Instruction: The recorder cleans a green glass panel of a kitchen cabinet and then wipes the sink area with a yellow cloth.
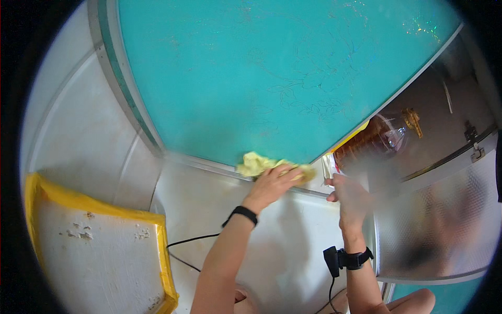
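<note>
My left hand [274, 182] presses a crumpled pale yellow cloth [257, 163] against the bottom edge of a turquoise panel [235, 86]. This panel has fine etched leaf lines and a metal frame. Part of the cloth is hidden under the fingers. To the right, my right hand [353, 200] hangs near the opening beside the panel, its thumb and a finger apart, with nothing visible in it. A grey blur covers part of that hand. A metal bottom rail [208, 167] runs below the cloth.
At lower left stands a white board [106, 251] edged with yellow tape. A large clear plastic bottle of brown liquid [364, 137] lies behind the opening. A textured translucent panel [435, 223] is at right. Black cables [192, 238] trail near my arms over the white surface [274, 243].
</note>
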{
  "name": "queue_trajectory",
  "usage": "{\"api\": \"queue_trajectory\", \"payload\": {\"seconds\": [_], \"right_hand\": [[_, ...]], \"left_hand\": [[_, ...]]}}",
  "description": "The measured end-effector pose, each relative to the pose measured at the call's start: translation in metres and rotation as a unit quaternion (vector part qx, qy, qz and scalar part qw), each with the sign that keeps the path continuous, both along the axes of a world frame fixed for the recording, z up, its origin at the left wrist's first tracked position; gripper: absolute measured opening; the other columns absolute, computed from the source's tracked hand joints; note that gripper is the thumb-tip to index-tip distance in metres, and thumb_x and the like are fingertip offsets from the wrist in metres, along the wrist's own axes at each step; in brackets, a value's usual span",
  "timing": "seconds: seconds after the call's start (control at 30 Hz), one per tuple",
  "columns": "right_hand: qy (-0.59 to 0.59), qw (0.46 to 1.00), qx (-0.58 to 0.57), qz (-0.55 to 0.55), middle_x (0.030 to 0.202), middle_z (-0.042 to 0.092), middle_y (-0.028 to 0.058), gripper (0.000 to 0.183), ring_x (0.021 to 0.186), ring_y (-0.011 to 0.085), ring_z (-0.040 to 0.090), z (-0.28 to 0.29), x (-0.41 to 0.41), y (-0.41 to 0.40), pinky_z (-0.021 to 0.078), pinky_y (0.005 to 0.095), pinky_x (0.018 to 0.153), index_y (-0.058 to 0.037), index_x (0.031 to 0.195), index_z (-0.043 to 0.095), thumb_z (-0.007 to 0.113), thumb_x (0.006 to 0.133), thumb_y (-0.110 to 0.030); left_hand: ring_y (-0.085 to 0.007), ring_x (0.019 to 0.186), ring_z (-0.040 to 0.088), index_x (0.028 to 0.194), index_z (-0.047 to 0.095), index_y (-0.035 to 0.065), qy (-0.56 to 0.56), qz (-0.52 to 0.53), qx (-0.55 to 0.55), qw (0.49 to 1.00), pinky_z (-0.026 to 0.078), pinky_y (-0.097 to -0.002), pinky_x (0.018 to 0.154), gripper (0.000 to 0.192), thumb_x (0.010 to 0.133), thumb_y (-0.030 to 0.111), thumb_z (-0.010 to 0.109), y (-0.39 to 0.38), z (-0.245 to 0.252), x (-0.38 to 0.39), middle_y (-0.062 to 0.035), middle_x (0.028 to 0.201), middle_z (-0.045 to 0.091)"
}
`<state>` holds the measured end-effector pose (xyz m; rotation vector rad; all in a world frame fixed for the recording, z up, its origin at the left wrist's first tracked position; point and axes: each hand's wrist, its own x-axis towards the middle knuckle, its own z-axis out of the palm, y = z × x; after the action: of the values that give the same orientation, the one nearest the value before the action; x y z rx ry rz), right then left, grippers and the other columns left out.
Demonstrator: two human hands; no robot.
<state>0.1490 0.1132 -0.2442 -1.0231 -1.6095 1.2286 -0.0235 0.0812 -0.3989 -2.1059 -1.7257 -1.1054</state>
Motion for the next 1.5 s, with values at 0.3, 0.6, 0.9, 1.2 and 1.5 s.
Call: {"api": "queue_trajectory", "payload": {"seconds": [0.3,0.6,0.9,1.2,1.5], "right_hand": [[-0.222,0.957,0.167,0.090,0.105,0.066,0.0124,0.015,0.090,0.0144,0.061,-0.036,0.005,0.005,0.0491,0.0292,0.077,0.0022,0.090,0.064,0.060,0.089,-0.012],[-0.173,0.979,0.021,0.108,0.120,0.057,0.0088,0.040,0.087,0.0136,0.061,-0.035,-0.027,-0.027,0.0513,0.0250,0.073,-0.0017,0.123,0.052,0.057,0.084,0.006],[-0.229,0.969,0.009,0.093,0.098,0.064,0.0077,0.039,0.084,0.0125,0.061,-0.042,-0.021,-0.028,0.0500,0.0263,0.072,0.0003,0.123,0.052,0.059,0.085,-0.002],[-0.151,0.980,-0.028,0.124,0.089,0.067,0.0081,0.018,0.076,0.0108,0.059,-0.046,-0.041,-0.038,0.0467,0.0242,0.072,0.0008,0.085,0.065,0.064,0.089,-0.017],[-0.183,0.968,-0.078,0.151,0.084,0.067,0.0062,0.019,0.072,0.0083,0.058,-0.060,-0.043,-0.049,0.0458,0.0229,0.069,0.0012,0.085,0.065,0.063,0.090,-0.018]], "left_hand": [[-0.0337,0.119,0.043,0.118,0.058,0.0060,-0.256,0.407,0.157,0.863,0.032,-0.0442,0.101,0.039,0.081,-0.003,0.048,-0.045,0.019,-0.053,-0.0148,0.126,0.050],[-0.0315,0.119,0.043,0.121,0.053,0.0067,-0.462,0.149,0.268,0.832,0.034,-0.0418,0.102,0.038,0.083,0.002,0.052,0.003,0.060,0.004,-0.0187,0.126,0.046],[-0.0390,0.111,0.046,0.111,0.053,-0.0059,-0.328,0.525,0.184,0.763,0.038,-0.0435,0.095,0.026,0.086,0.001,0.049,-0.044,-0.013,-0.128,-0.0237,0.119,0.047],[-0.0366,0.106,0.049,0.117,0.050,-0.0022,-0.496,0.355,-0.031,0.792,0.043,-0.0406,0.088,0.044,0.078,0.012,0.064,-0.083,0.043,-0.050,-0.0200,0.114,0.047],[-0.0359,0.121,0.045,0.140,0.029,0.0059,-0.465,0.311,0.038,0.828,0.043,-0.0421,0.095,0.083,0.068,-0.001,0.069,-0.050,0.064,-0.017,-0.0184,0.142,0.030]]}}
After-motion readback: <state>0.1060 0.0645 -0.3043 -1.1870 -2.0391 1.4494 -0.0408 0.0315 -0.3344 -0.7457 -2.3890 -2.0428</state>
